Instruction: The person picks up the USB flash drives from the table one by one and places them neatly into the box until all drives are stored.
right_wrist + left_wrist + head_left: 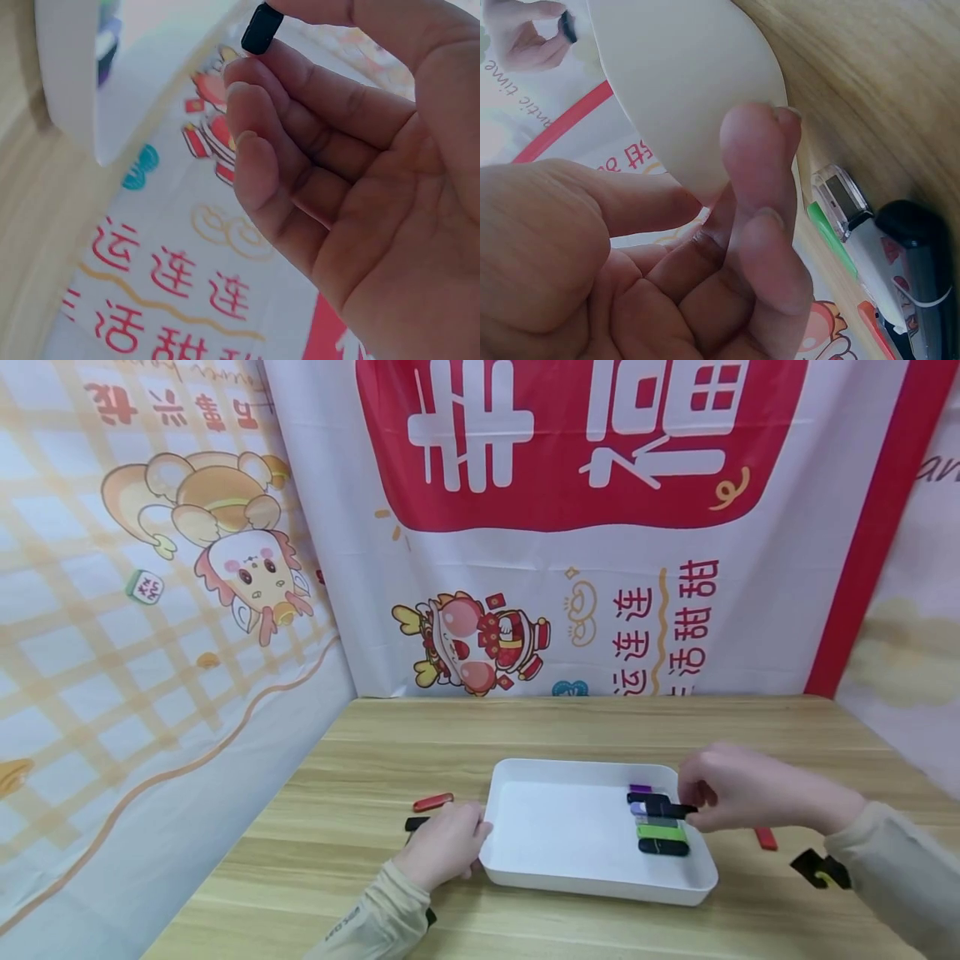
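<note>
My right hand arches over the right end of the white tray, its grip pinching a small black stick, partly hidden by my fingers, at the row of sticks inside, while my left hand pinches the tray's left rim.

The wood-grain table bears a white tray, a red stick and black piece at its nine o'clock, a red bar at three.
</note>
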A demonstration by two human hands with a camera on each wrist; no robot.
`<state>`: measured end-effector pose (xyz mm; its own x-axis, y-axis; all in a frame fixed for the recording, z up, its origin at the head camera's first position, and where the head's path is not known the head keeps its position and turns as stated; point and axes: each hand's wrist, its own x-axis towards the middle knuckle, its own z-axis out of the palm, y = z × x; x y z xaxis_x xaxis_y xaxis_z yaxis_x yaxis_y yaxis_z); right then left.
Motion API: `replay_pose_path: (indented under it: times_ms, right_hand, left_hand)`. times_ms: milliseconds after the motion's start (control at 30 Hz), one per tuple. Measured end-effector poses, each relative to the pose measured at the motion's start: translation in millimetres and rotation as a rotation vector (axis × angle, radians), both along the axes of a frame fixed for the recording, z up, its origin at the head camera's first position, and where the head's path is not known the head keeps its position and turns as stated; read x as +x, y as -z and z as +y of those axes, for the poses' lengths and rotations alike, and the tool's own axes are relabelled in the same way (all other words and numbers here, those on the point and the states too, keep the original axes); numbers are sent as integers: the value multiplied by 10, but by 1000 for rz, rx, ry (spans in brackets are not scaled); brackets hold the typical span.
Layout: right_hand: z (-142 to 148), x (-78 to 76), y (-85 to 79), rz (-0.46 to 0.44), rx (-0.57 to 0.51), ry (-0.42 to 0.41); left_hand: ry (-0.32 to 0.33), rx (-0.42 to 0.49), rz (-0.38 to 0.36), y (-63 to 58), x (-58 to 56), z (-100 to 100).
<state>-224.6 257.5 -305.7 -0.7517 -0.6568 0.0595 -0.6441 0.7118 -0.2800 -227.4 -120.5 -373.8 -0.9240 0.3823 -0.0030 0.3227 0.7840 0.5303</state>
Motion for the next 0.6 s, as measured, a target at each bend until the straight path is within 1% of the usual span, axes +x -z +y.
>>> replay_pose_path:
  times_ms: [167,300,433,600]
  right_hand:
    - [-106,-16,214,-16,68,1]
    - [-169,-10,371,1,74,-21]
    - [-193,10,439,3,64,-25]
    - [-198,14,473,13,91,-8]
  left_hand:
    - [-1,-2,4,7,-6,2]
    - [-1,-4,4,9,-4,6]
    - [2,0,1,10,-4,5]
    - [4,2,0,14,-9,2]
